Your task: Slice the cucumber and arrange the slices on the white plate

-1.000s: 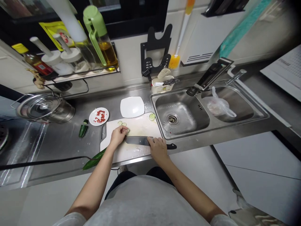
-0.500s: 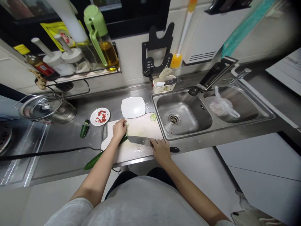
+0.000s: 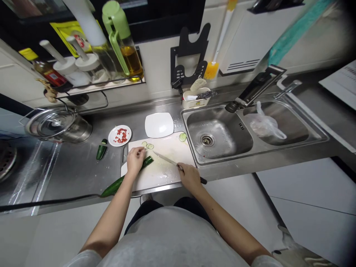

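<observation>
My right hand (image 3: 190,178) is closed around the handle of a kitchen knife (image 3: 167,159), its blade pointing left over the white cutting board (image 3: 167,174). On the board's left side, my left hand (image 3: 135,160) has its fingers curled together beside a few thin cucumber slices (image 3: 149,146); what lies between the fingertips is too small to make out. A long cucumber (image 3: 113,186) runs beneath that hand and wrist, its cut end showing to the right of the hand, apart from the blade. More slices (image 3: 183,137) rest at the board's far right corner.
Behind the board sits a white square plate (image 3: 159,125). Left of it are a round plate (image 3: 111,138) with chopped red pieces and a cucumber stub (image 3: 101,151). A steel pot (image 3: 75,128) stands far left. The double sink (image 3: 222,155) borders the board's right; a black cable (image 3: 55,201) crosses the counter.
My left hand has moved slightly left and down, uncovering slices and the cucumber's cut end. The knife has turned, its tip now farther from me and clear of the cucumber.
</observation>
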A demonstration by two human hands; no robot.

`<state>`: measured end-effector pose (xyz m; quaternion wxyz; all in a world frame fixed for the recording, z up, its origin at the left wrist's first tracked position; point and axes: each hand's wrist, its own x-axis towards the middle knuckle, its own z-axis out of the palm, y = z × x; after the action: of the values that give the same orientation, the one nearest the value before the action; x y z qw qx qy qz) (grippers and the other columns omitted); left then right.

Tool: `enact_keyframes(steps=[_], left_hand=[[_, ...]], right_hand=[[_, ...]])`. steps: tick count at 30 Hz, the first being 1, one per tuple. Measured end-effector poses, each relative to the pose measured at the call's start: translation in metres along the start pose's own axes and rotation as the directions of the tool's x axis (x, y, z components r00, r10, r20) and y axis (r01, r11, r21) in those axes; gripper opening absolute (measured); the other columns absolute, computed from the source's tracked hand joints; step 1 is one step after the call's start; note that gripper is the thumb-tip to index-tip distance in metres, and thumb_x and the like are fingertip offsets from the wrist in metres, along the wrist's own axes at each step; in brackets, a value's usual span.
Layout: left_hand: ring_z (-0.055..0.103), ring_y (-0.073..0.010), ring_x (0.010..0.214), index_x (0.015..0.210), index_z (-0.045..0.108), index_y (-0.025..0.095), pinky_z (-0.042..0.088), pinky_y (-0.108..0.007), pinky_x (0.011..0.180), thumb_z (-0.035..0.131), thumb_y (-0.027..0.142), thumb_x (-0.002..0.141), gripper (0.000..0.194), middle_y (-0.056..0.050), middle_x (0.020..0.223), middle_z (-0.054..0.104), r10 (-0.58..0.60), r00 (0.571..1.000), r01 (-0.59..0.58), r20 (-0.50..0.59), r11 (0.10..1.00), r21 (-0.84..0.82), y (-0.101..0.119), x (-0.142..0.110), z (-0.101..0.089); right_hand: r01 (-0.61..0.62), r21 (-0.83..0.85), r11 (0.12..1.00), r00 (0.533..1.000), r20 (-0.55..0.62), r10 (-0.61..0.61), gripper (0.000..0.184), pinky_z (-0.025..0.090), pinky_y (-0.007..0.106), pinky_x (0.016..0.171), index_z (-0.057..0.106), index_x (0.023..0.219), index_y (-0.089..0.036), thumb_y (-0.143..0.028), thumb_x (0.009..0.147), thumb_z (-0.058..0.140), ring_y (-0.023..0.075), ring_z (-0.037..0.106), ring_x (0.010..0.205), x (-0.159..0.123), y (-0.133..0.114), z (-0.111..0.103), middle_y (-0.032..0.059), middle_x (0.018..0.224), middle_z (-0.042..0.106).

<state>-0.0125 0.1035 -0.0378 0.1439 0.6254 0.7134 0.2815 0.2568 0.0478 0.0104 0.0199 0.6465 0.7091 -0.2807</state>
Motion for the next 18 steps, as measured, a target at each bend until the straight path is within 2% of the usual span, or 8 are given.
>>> enact_keyframes(steps=[4, 8, 12, 18], left_hand=[[0.062, -0.0182, 0.088, 0.098, 0.071, 0.022, 0.049, -0.032, 0.083, 0.05, 0.037, 0.092, 0.026, -0.006, 0.095, 0.068, 0.193, 0.98, -0.193, 0.037, 0.981, -0.011, -0.007, -0.029, -0.009], [0.063, -0.0183, 0.094, 0.102, 0.072, 0.025, 0.049, -0.033, 0.086, 0.052, 0.035, 0.092, 0.024, -0.005, 0.101, 0.069, 0.336, 0.938, -0.338, 0.086, 0.941, 0.014, -0.012, -0.04, -0.008], [0.063, -0.0185, 0.095, 0.108, 0.071, 0.027, 0.051, -0.034, 0.085, 0.054, 0.034, 0.092, 0.024, -0.005, 0.104, 0.069, 0.389, 0.915, -0.395, 0.101, 0.918, 0.039, -0.015, -0.041, -0.004], [0.062, -0.0187, 0.095, 0.112, 0.07, 0.028, 0.051, -0.035, 0.085, 0.053, 0.033, 0.092, 0.026, -0.006, 0.105, 0.069, 0.427, 0.899, -0.435, 0.098, 0.897, 0.079, -0.018, -0.044, -0.001]], right_hand=[[0.043, 0.044, 0.998, 0.991, 0.122, -0.048, 0.037, 0.037, 0.027, 0.071, 0.056, 0.121, -0.019, -0.032, 0.1, 0.029, 0.0197, 0.064, 0.091, 0.004, -0.017, -0.002, 0.0078, 0.101, 0.071], [0.077, 0.005, 0.997, 0.982, 0.17, -0.076, 0.037, 0.039, 0.028, 0.07, 0.053, 0.123, -0.018, -0.032, 0.1, 0.029, 0.0222, 0.066, 0.088, 0.006, -0.038, -0.001, 0.0098, 0.097, 0.071], [0.096, -0.02, 0.995, 0.979, 0.183, -0.091, 0.036, 0.042, 0.03, 0.073, 0.05, 0.125, -0.017, -0.028, 0.099, 0.028, 0.0236, 0.066, 0.091, 0.007, -0.051, 0.003, 0.0117, 0.098, 0.07], [0.13, -0.032, 0.991, 0.971, 0.206, -0.121, 0.034, 0.044, 0.031, 0.074, 0.054, 0.119, -0.014, -0.024, 0.098, 0.029, 0.0249, 0.067, 0.094, 0.004, -0.058, 0.005, 0.0133, 0.096, 0.07]])
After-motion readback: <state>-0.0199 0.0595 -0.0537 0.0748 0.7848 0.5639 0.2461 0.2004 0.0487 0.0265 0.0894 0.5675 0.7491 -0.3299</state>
